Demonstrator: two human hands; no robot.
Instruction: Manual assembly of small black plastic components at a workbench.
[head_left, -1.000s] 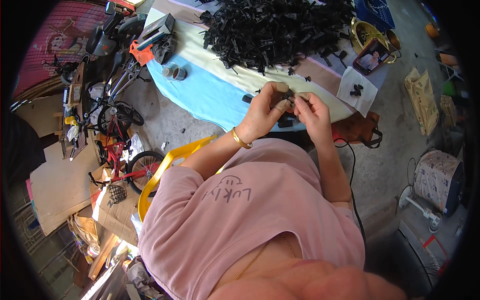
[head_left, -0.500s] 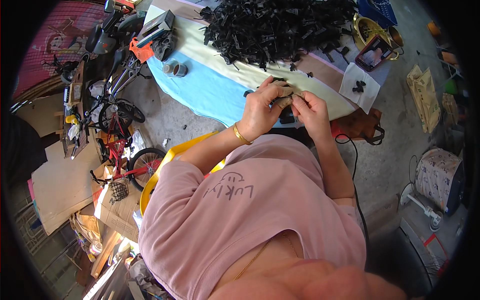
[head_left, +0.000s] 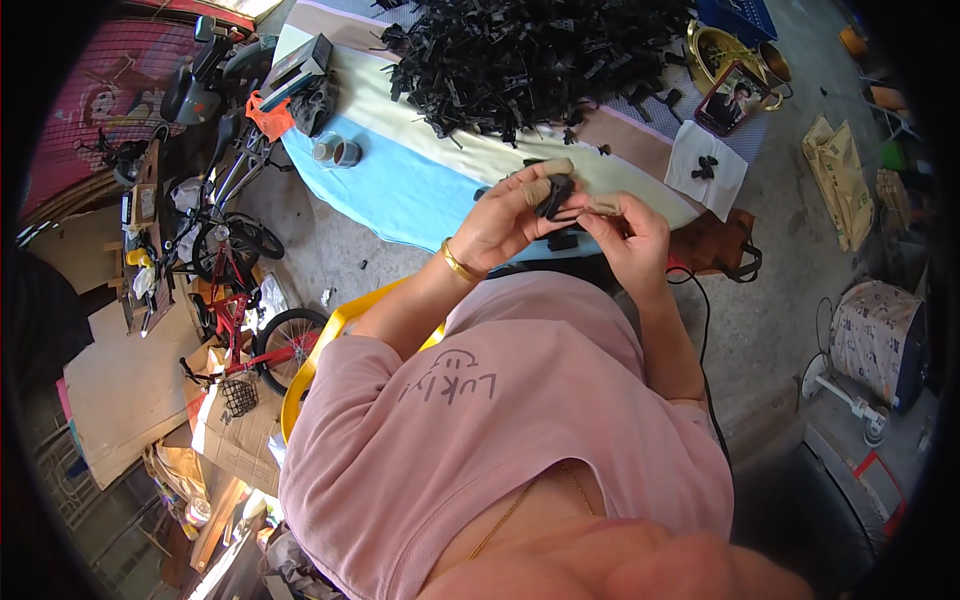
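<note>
My left hand [head_left: 500, 228] is turned partly palm up over the near edge of the table, its fingers curled round a small black plastic part [head_left: 556, 198]. Beige tape wraps several of its fingertips. Close beside it, my right hand [head_left: 637, 238] pinches with thumb and taped forefinger near the left fingertips. Whatever sits in that pinch is too small to make out. Another black piece [head_left: 563, 241] lies just below the hands at the table edge. Beyond them rises a large heap of black plastic parts [head_left: 530, 70].
A striped cloth [head_left: 400, 195] covers the table. To the right, a white paper [head_left: 685, 185] bears small black pieces, near a phone [head_left: 730, 105], a brass-coloured bowl [head_left: 708, 60] and a blue basket [head_left: 745, 18]. Two cups [head_left: 346, 153] stand left. A yellow chair [head_left: 318, 350] is beside me.
My left hand has rolled palm upward and its fingers have loosened, so the black part shows. My right hand has drawn slightly away from it, fingers still pinched.
</note>
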